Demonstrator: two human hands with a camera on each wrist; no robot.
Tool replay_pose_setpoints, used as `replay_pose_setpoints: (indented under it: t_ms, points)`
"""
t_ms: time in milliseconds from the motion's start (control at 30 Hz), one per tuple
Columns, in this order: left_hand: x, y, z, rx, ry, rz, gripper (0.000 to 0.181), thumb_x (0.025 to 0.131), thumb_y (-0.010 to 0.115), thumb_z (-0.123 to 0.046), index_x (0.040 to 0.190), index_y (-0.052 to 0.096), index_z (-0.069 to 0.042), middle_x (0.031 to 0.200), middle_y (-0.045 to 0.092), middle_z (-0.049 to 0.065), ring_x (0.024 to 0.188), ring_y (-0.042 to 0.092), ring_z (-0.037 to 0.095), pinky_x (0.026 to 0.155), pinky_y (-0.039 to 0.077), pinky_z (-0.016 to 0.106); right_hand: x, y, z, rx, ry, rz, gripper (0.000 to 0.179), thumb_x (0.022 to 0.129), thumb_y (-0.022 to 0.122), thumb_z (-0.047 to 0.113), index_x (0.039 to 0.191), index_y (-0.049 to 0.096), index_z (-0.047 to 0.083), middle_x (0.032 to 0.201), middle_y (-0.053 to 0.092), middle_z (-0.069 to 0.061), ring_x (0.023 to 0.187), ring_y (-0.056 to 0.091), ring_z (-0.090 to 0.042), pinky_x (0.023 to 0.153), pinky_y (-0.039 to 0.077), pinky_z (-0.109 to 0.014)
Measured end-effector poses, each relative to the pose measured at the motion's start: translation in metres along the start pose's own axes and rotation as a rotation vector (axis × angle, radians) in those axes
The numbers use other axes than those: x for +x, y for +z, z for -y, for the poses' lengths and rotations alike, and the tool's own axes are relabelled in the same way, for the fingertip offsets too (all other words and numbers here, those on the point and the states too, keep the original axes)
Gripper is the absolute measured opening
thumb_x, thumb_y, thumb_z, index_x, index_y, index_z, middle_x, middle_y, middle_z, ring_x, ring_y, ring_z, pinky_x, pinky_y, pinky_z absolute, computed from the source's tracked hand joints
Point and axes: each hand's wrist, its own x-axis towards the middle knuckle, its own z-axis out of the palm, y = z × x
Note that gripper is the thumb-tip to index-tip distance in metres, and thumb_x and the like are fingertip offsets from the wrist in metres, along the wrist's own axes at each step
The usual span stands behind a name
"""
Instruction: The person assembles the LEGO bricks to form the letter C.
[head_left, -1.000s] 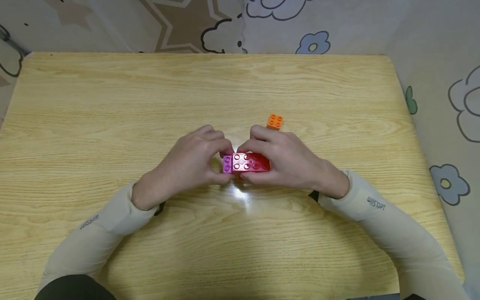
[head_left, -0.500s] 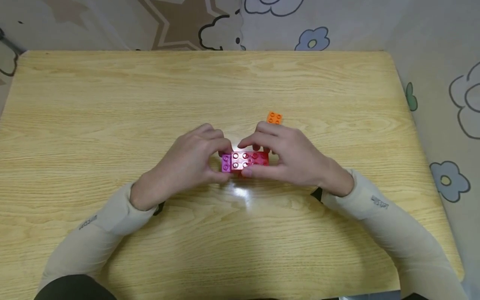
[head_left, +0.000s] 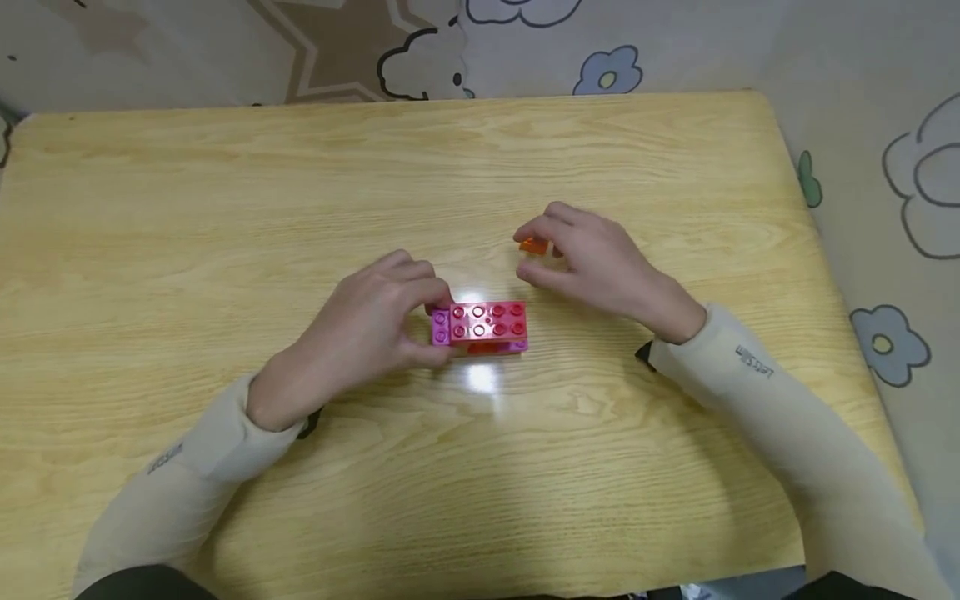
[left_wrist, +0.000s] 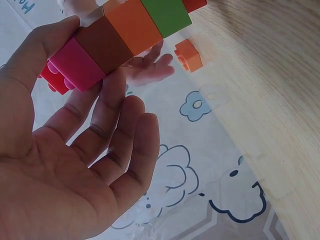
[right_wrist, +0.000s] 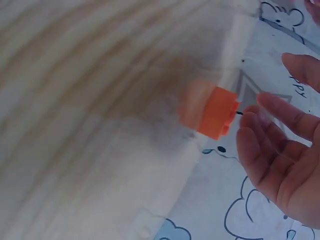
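My left hand (head_left: 367, 317) pinches the left end of a joined stack of toy building bricks (head_left: 489, 321) between thumb and fingers. In the head view its top is a long red brick with a purple brick end on the left. The left wrist view shows a row with a pink brick (left_wrist: 77, 65), a brown brick (left_wrist: 106, 46), an orange and a green brick (left_wrist: 167, 17). Over a loose orange brick (head_left: 533, 246) reaches my right hand (head_left: 600, 258). In the right wrist view its spread fingers are a little apart from that brick (right_wrist: 217, 112), studs toward them.
The wood-grain table (head_left: 225, 200) lies under both hands. Along its back and right edges stands a wall (head_left: 832, 75) printed with flowers, clouds and stars.
My right hand has let go of the brick stack and moved back and right to the loose orange brick. My left hand keeps its pinch on the stack.
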Motion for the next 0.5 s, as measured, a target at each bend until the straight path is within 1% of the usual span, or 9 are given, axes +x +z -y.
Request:
replay_pose_setpoints:
  t_ms: [100, 233, 333, 500]
  points:
    - [-0.002, 0.0, 0.001, 0.001, -0.008, -0.008, 0.041, 0.075, 0.102, -0.022, 0.105, 0.079, -0.006, 0.102, 0.074, 0.003, 0.097, 0.059, 0.024, 0.08, 0.053, 0.04, 0.004, 0.002, -0.004, -0.072, 0.011, -0.006, 0.051, 0.099, 0.083, 0.033, 0.137, 0.069, 0.001, 0.111, 0.062, -0.013, 0.09, 0.06, -0.029, 0.073, 0.05, -0.044]
    - [-0.003, 0.001, 0.001, 0.006, -0.002, -0.018, 0.04, 0.076, 0.101, -0.022, 0.105, 0.079, -0.006, 0.103, 0.075, 0.003, 0.099, 0.06, 0.024, 0.082, 0.054, 0.041, 0.009, 0.001, -0.011, -0.114, 0.099, 0.005, 0.059, 0.096, 0.085, 0.035, 0.141, 0.066, 0.001, 0.113, 0.055, -0.014, 0.09, 0.052, -0.031, 0.071, 0.046, -0.044]
    - [-0.002, 0.001, 0.001, 0.006, 0.001, -0.016, 0.04, 0.076, 0.101, -0.022, 0.105, 0.079, -0.006, 0.103, 0.075, 0.003, 0.099, 0.061, 0.024, 0.082, 0.055, 0.041, 0.013, 0.0, -0.017, -0.126, 0.15, 0.04, 0.062, 0.097, 0.084, 0.037, 0.143, 0.065, 0.0, 0.115, 0.055, -0.016, 0.093, 0.053, -0.032, 0.074, 0.048, -0.046]
    - [0.0, 0.002, 0.0, 0.003, -0.003, -0.009, 0.04, 0.076, 0.101, -0.021, 0.105, 0.079, -0.006, 0.103, 0.075, 0.003, 0.099, 0.06, 0.023, 0.082, 0.054, 0.041, 0.02, 0.002, -0.021, -0.163, 0.177, 0.094, 0.061, 0.099, 0.082, 0.04, 0.141, 0.065, -0.001, 0.116, 0.06, -0.017, 0.093, 0.058, -0.034, 0.077, 0.053, -0.051]
